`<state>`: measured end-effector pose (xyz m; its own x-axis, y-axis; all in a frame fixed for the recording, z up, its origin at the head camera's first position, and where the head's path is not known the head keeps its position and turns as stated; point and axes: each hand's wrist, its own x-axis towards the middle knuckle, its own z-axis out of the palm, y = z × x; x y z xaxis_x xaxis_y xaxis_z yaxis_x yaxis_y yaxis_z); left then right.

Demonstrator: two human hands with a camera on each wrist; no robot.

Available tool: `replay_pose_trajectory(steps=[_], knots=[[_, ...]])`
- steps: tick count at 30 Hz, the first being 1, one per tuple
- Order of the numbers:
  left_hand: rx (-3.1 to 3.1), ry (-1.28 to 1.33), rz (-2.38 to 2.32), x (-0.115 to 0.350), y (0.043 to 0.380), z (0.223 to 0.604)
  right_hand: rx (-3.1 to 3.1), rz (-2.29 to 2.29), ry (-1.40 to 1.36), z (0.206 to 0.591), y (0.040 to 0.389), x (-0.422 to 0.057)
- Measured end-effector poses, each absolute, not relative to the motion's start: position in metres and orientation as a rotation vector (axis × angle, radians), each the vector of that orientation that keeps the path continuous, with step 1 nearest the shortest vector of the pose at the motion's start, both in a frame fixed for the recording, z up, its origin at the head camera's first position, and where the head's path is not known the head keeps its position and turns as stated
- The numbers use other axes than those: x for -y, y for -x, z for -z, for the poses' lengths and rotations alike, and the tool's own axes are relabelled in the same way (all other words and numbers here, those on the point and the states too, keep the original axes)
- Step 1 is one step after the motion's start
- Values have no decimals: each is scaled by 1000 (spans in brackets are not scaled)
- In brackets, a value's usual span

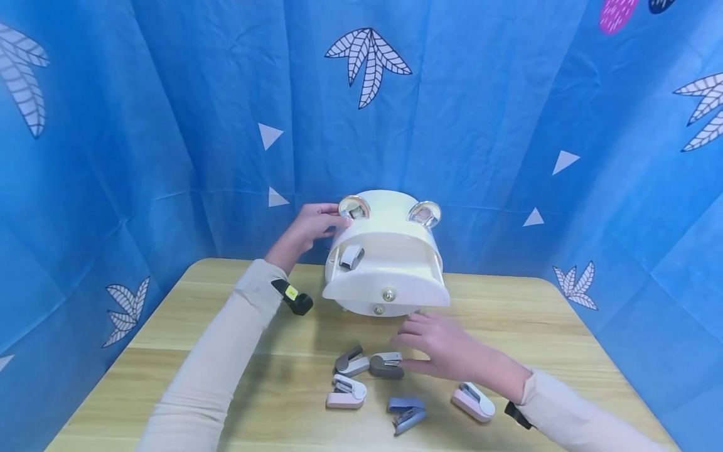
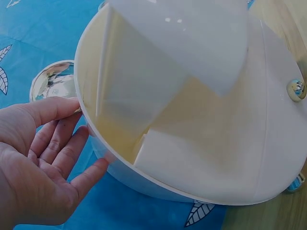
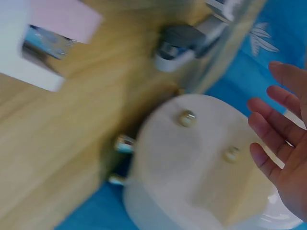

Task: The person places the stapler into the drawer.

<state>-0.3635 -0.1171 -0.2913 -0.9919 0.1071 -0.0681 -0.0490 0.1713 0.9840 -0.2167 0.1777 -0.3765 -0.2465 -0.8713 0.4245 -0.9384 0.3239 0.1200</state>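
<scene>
A white rounded drawer box (image 1: 384,210) with shiny metallic ears stands at the table's back. Its upper drawer (image 1: 361,285) is pulled out, and a white and grey stapler (image 1: 351,257) lies inside at the left. Fingers of my left hand (image 1: 312,227) touch the box's left side, just below one ear (image 2: 55,84). My right hand (image 1: 440,345) hovers in front of the box with loosely bent fingers, holding nothing. Close to its thumb is a dark grey and white stapler (image 1: 386,366); another such stapler (image 1: 351,362) lies beside that one.
Nearer on the wooden table (image 1: 271,402) lie a pink and white stapler (image 1: 346,393), a blue stapler (image 1: 407,414) and, at the right, a second pink and white stapler (image 1: 473,403). A blue patterned curtain (image 1: 480,125) surrounds the table's back and sides.
</scene>
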Motion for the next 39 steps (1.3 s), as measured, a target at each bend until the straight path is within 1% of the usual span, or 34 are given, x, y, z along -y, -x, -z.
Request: replay_pose_trajectory(steps=[6, 14, 25, 39], knots=[[-2315, -59, -1938, 119, 364, 291, 2347, -132, -1549, 395, 224, -175], [-2308, -56, -1931, 120, 365, 291, 2441, -19, -1587, 414, 236, -171], [-2318, -27, -1961, 122, 364, 286, 2462, 77, -1614, 411, 241, -165], [-2306, -45, -1937, 120, 363, 291, 2578, 141, -1580, 417, 236, -160]])
